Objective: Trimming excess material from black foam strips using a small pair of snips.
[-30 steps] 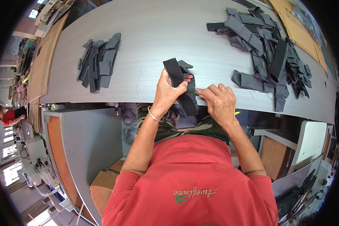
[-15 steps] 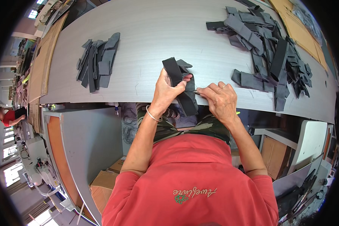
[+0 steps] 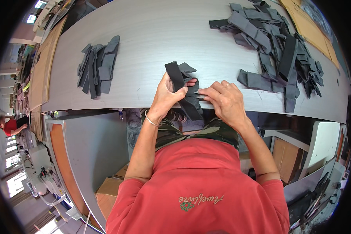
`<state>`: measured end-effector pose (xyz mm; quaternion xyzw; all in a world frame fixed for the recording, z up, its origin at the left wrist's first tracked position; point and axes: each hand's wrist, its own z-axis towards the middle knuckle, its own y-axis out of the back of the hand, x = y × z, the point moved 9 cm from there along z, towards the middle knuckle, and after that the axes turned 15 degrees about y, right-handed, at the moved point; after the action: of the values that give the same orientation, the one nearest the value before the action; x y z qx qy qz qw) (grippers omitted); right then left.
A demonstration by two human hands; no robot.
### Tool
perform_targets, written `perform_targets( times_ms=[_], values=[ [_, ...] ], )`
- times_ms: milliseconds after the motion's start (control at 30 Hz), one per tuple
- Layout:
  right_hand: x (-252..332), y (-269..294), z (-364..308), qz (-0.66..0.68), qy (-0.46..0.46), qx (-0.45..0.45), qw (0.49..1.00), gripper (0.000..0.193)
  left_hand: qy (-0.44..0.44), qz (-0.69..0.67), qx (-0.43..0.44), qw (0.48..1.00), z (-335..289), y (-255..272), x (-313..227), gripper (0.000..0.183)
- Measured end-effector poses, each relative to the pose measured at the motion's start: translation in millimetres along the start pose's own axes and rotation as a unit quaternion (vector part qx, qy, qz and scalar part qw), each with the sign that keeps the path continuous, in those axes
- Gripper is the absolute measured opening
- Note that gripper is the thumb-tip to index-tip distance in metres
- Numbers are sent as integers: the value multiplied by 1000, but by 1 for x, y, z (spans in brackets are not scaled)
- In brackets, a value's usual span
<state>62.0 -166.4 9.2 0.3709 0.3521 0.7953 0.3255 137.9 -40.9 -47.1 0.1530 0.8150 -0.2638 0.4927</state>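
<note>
A dark grey and black fabric strip (image 3: 191,106) hangs over the table's front edge, folded on itself. My left hand (image 3: 167,95) is closed around it, thumb in front and fingertips showing behind a fold. Close by on the right, my right hand (image 3: 225,102) is pinched on a small pointed metal tool (image 3: 201,96); most of it is hidden by the fingers, so its kind cannot be made out. The tool's tip meets the edge of the strip.
On the table (image 3: 152,46), a small stack of grey strips (image 3: 98,68) lies at the left. A large tangled pile of similar strips (image 3: 275,46) covers the right side. Cardboard (image 3: 43,74) lines the left edge. Far left, another person (image 3: 11,125) in red is at work.
Both hands and the fabric strip have shifted very slightly to the left. The right fingers now sit a little closer to the strip's edge.
</note>
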Motion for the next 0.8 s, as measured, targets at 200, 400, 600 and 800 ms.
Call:
perform_targets(
  times_ms=[200,400,600,800],
  values=[
    [5,-14,4,-56,56,43,996,16,0,24,-6,1000,-1,-3,-2,45],
    [7,-22,9,-38,67,49,996,18,4,3,2,1000,1,-3,0,46],
    [8,-28,11,-35,73,54,995,19,6,6,4,1000,1,-3,0,48],
    [4,-27,10,-16,57,42,997,19,2,4,14,1000,1,-5,-1,49]
  ],
)
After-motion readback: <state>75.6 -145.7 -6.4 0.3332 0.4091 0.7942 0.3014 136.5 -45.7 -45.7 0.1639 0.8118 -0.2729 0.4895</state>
